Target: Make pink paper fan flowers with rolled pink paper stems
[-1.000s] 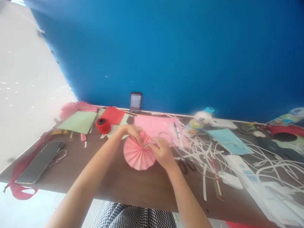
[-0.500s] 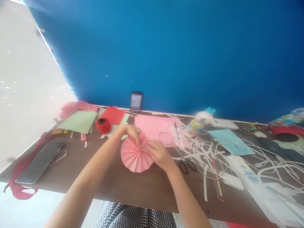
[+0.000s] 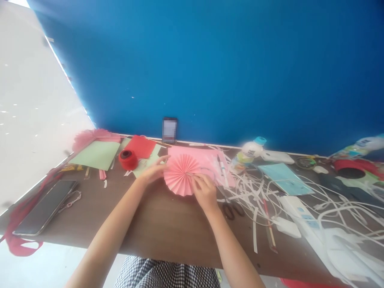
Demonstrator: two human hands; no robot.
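Observation:
A round pink pleated paper fan [image 3: 180,180], folded into a full rosette, lies partly over a pink paper sheet [image 3: 207,160] on the table. My left hand [image 3: 154,170] is open at the fan's left edge, its fingers stretched out; whether they touch the paper is hard to tell. At the fan's right side, my right hand [image 3: 205,192] is closed, thumb and fingers pinched together on the pleats close to the centre. Its fingers cover part of the right rim.
To the left lie a red ribbon roll [image 3: 128,160], green paper [image 3: 96,154] and a phone [image 3: 46,206]. On the right are scissors [image 3: 232,210], white paper strips [image 3: 255,232], a bottle [image 3: 247,156], a power strip [image 3: 303,216] and tangled cables. A blue wall [image 3: 210,72] rises behind.
The fan has moved away from me, onto the pink sheet's edge. My left hand has left the fan's centre for its left edge and opened. My right hand still pinches the fan.

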